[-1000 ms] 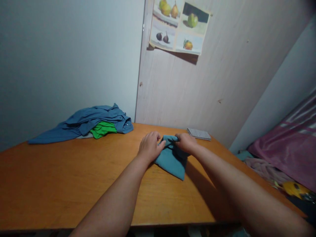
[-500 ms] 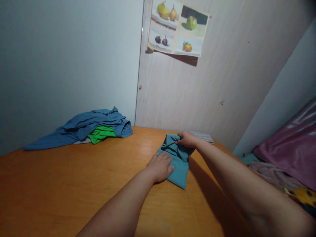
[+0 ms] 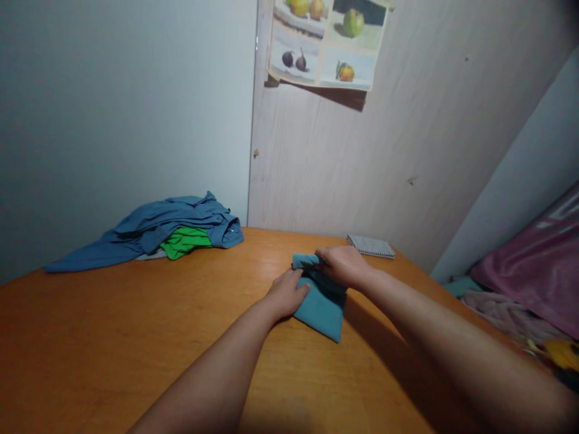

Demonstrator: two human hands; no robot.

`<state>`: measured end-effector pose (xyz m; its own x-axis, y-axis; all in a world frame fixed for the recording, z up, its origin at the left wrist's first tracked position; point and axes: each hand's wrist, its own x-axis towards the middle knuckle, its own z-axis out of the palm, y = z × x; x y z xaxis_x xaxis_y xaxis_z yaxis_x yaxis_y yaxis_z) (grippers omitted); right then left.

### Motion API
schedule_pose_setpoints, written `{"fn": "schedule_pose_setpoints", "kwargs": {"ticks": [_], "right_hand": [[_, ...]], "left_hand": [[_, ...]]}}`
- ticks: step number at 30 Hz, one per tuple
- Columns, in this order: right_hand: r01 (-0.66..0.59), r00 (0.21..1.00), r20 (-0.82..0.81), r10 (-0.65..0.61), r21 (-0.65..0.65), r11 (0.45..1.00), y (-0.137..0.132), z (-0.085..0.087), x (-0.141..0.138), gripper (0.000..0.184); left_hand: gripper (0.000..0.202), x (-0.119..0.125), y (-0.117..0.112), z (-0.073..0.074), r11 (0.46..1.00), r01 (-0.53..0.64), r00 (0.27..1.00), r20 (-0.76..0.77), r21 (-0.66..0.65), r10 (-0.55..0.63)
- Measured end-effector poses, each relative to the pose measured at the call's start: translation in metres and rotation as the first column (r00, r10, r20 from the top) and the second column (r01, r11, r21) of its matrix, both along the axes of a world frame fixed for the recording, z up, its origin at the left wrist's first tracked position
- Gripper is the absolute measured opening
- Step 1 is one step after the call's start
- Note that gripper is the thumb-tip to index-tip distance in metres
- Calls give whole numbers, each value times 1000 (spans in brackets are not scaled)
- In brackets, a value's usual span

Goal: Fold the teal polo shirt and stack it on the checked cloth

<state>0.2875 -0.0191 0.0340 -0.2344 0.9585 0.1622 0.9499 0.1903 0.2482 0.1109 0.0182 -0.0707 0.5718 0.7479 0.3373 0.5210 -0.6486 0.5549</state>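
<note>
A teal folded garment (image 3: 321, 313) lies on the orange-brown wooden table in front of me, with its far part raised and doubled over. My right hand (image 3: 341, 264) pinches that raised fold, its knuckles upward and its fingertips partly hidden. At the garment's left edge rests my left hand (image 3: 286, 293), thumb spread over the cloth and fingers stretched toward the fold. What kind of garment it is, I cannot tell.
A loose pile holds a blue shirt (image 3: 163, 223) and bright green cloth (image 3: 185, 241) at the back left, against the wall. A folded striped cloth (image 3: 371, 246) lies at the back right. Beyond the table's right edge are pink fabric (image 3: 525, 271) and other cloths.
My right hand has drawn the garment's far part toward me and folded it over. My left hand has slid up and left to its edge. The striped cloth shows more fully.
</note>
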Motion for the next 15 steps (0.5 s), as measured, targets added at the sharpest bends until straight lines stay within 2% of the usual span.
{"fn": "schedule_pose_setpoints", "kwargs": {"ticks": [3, 6, 9, 12, 15], "right_hand": [[-45, 999, 23, 45, -1, 999, -22, -10, -14, 20], [-108, 994, 25, 108, -4, 994, -45, -23, -23, 22], [-166, 986, 4, 166, 47, 985, -66, -37, -21, 40], [-111, 992, -46, 118, 135, 985, -80, -50, -9, 58], [40, 994, -108, -20, 192, 981, -85, -61, 4, 50]], "left_hand": [[32, -3, 9, 1, 997, -30, 995, 96, -65, 36], [23, -9, 15, 0, 990, -62, 989, 124, -126, 78], [20, -16, 20, -2, 977, -144, 984, 84, -160, 159], [30, -22, 22, -3, 970, -203, 974, 69, -134, 214], [59, -25, 20, 0, 968, -252, 965, 73, -13, 253]]}}
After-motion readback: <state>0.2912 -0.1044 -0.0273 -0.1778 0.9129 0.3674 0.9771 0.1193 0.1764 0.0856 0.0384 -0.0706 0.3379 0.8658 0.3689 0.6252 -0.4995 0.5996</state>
